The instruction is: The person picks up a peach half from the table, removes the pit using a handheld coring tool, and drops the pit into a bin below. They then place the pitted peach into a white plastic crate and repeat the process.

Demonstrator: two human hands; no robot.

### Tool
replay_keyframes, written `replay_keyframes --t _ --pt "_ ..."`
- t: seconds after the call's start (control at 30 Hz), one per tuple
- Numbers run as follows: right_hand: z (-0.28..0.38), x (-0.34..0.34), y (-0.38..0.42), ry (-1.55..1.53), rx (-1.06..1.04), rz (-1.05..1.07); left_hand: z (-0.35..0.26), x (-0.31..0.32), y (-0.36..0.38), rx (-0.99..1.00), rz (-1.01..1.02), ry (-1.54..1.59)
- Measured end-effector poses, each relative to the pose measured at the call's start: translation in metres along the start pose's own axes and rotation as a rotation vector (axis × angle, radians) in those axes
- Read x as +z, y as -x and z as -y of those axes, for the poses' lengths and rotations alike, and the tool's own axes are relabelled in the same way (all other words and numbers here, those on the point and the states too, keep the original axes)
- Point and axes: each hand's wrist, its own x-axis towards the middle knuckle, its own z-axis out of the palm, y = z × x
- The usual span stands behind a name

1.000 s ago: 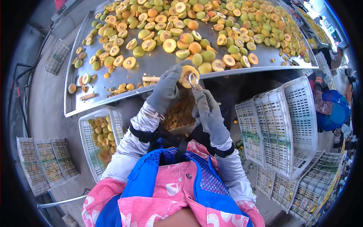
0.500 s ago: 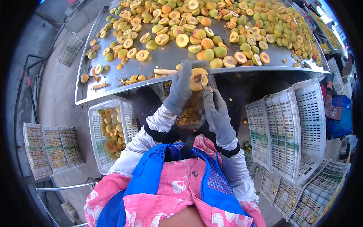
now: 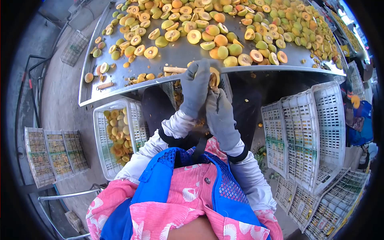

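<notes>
My left hand (image 3: 195,86), in a grey glove, is closed around a halved yellow peach (image 3: 216,73), just in front of the metal table's edge. Only part of the cut face shows past my fingers. Just below it my right hand (image 3: 220,113), also gloved, is closed on a pitting knife with a curved metal loop. The loop is against the cut face, and the handle is mostly hidden in my fingers. Many halved and whole peaches (image 3: 194,37) lie on the metal table (image 3: 168,54) ahead.
A wooden handle (image 3: 175,69) lies at the table's edge, another wooden-handled tool (image 3: 105,86) farther left. A white crate (image 3: 138,124) with peach pieces stands at my left. Stacked crates (image 3: 302,132) stand at my right. Another person in blue (image 3: 362,120) is at far right.
My right hand has moved up and left, closer to my left hand. The peach half has turned, so less of its cut face and of the metal loop shows.
</notes>
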Motion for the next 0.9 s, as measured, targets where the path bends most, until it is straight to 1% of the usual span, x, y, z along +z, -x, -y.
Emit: replay_keyframes --t 0.07,0.13,0.17,0.23,0.27,0.33,0.37,0.43,0.47,0.53,0.57,0.63,0.67,0.7,0.77,0.8,0.83,0.87,0.9 --pt "0.000 0.000 0.002 -0.006 -0.005 0.013 0.000 -0.001 0.000 -0.017 -0.024 0.004" --pt "0.003 0.000 0.003 -0.097 0.060 0.041 -0.005 -0.004 -0.001 -0.133 0.011 0.076" --pt "0.007 -0.001 0.004 -0.095 0.061 0.042 -0.008 -0.002 0.000 -0.134 0.010 0.078" --pt "0.019 -0.004 0.007 -0.188 0.252 0.129 -0.017 0.002 0.004 -0.102 0.065 0.006" --pt "0.027 -0.007 0.006 -0.189 0.255 0.129 -0.021 0.004 0.004 -0.105 0.064 0.004" --pt "0.040 -0.011 0.004 -0.450 0.668 0.212 -0.026 0.005 0.003 -0.103 0.098 -0.181" --pt "0.039 -0.010 0.005 -0.451 0.668 0.212 -0.027 0.002 0.000 -0.103 0.099 -0.181" --pt "0.036 -0.007 0.008 -0.543 0.646 0.162 -0.029 -0.004 -0.008 -0.326 0.189 -0.140" --pt "0.036 -0.007 0.008 -0.543 0.646 0.163 -0.031 -0.002 -0.008 -0.326 0.188 -0.140" --pt "0.038 -0.007 0.008 -0.466 0.622 0.170 -0.034 0.004 -0.004 -0.390 0.163 -0.071" --pt "0.042 -0.009 0.006 -0.470 0.623 0.169 -0.032 0.006 -0.003 -0.392 0.164 -0.075" --pt "0.050 -0.015 0.000 -0.538 0.811 0.218 -0.028 0.010 0.000 -0.093 0.089 -0.435" --pt "0.050 -0.014 -0.001 -0.542 0.804 0.216 -0.029 0.011 0.000 -0.133 0.103 -0.355" --pt "0.047 -0.012 0.001 -0.527 0.792 0.204 -0.031 0.010 -0.001 -0.132 0.105 -0.357" --pt "0.036 -0.007 0.006 -0.513 0.787 0.187 -0.036 0.005 -0.003 -0.333 0.208 -0.133" --pt "0.028 -0.005 0.010 -0.434 0.654 0.169 -0.032 0.003 -0.002 -0.282 0.231 -0.176" --pt "0.032 -0.003 0.008 -0.355 0.515 0.154 -0.034 0.006 -0.001 -0.281 0.231 -0.176" --pt "0.037 -0.006 0.006 -0.358 0.518 0.153 -0.036 0.009 0.002 -0.273 0.177 -0.268" --pt "0.046 -0.012 0.004 -0.451 0.692 0.200 -0.037 0.012 0.004 -0.264 0.122 -0.361"
